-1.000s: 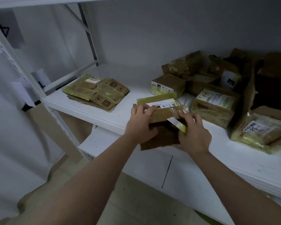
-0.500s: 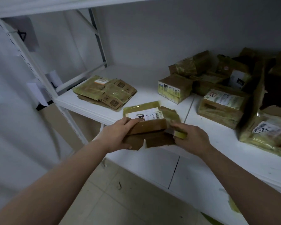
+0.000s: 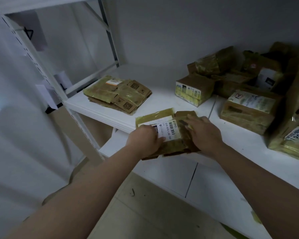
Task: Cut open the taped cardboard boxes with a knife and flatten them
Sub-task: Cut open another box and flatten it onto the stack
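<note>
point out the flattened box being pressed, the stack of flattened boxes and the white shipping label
flattened box (image 3: 173,147), head view, taped brown lower face
stack of flattened boxes (image 3: 117,94), head view, top of pile
white shipping label (image 3: 169,129), head view, barcode area

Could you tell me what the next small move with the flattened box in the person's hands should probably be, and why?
Probably carry the flattened box left and lay it on the stack of flattened boxes on the shelf. It already looks collapsed, the left hand grips its near edge, the right hand rests flat on top, and unopened boxes wait on the right.
</note>
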`<state>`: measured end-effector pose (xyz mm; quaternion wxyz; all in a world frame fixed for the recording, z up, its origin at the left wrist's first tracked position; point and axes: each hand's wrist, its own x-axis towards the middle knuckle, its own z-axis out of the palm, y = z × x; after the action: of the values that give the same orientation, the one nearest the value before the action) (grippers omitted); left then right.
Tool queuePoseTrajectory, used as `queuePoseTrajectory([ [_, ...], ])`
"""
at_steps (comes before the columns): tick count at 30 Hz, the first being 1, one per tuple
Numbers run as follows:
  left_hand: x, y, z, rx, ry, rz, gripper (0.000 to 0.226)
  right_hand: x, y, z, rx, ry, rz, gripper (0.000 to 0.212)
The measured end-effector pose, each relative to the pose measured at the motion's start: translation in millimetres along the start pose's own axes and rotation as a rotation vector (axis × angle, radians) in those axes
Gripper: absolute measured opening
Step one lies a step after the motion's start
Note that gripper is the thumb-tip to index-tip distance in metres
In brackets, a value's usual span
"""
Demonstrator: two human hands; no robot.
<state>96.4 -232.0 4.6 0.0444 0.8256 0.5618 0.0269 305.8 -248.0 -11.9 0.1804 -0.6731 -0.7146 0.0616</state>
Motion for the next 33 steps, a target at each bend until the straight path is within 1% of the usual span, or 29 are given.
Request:
queuePoseTrajectory([
  [1,5,6,4,-0.003,0.029,-0.024,0.039,1,2,6,-0.005,-0.101,-0.041,0.042],
  [2,9,12,9,-0.034,0.037,-0.036,0.038,2,4,13,-0.027,-0.202,-0.071,0.048],
  [3,11,16,15,-0.064,0.022,-0.045,0.046,1,6,20,-0.058,-0.275,-0.085,0.052],
  [4,14,20,23,-0.076,-0.012,-0.045,0.057,0,9,25,-0.087,-0.306,-0.087,0.055],
  [6,14,28,40,-0.026,-0.104,-0.05,0.074,0,11,29,-0.085,-0.291,-0.085,0.057],
  [7,12,31,48,0.015,-0.132,-0.054,0.075,0,11,30,-0.063,-0.279,-0.076,0.056],
  [9,12,33,58,0.061,-0.134,-0.065,0.074,1,11,30,-0.027,-0.272,-0.056,0.054],
  [11,13,33,56,0.075,-0.148,-0.061,0.08,4,9,30,-0.01,-0.272,-0.037,0.053],
  [14,15,29,49,0.075,-0.228,-0.038,0.102,3,3,29,0.031,-0.272,0.012,0.051],
  [16,14,24,44,0.099,-0.259,0.007,0.101,-3,-4,23,0.058,-0.259,0.056,0.049],
  [18,13,17,37,0.129,-0.267,0.064,0.092,-15,-15,14,0.009,-0.255,0.105,0.051],
  [20,13,13,27,0.18,-0.259,0.109,0.082,-31,-25,7,-0.096,-0.192,0.147,0.049],
  [22,12,19,21,0.206,-0.245,0.115,0.077,-43,-32,2,-0.146,-0.041,0.154,0.038],
  [23,11,25,21,0.193,-0.238,0.105,0.079,-47,-35,-1,-0.119,0.031,0.159,0.032],
  [25,7,39,24,0.109,-0.237,0.074,0.091,-44,-33,-7,-0.002,0.125,0.214,0.026],
  [27,3,49,29,0.055,-0.261,0.096,0.103,-34,-21,-10,0.068,0.17,0.253,0.024],
  [28,2,52,31,0.055,-0.269,0.129,0.105,-29,-12,-10,0.084,0.169,0.248,0.025],
  [30,1,53,33,0.055,-0.273,0.186,0.105,-26,6,-6,0.112,0.076,0.243,0.028],
  [33,5,51,33,0.046,-0.31,0.19,0.099,-30,26,6,0.103,-0.157,0.231,0.039],
])
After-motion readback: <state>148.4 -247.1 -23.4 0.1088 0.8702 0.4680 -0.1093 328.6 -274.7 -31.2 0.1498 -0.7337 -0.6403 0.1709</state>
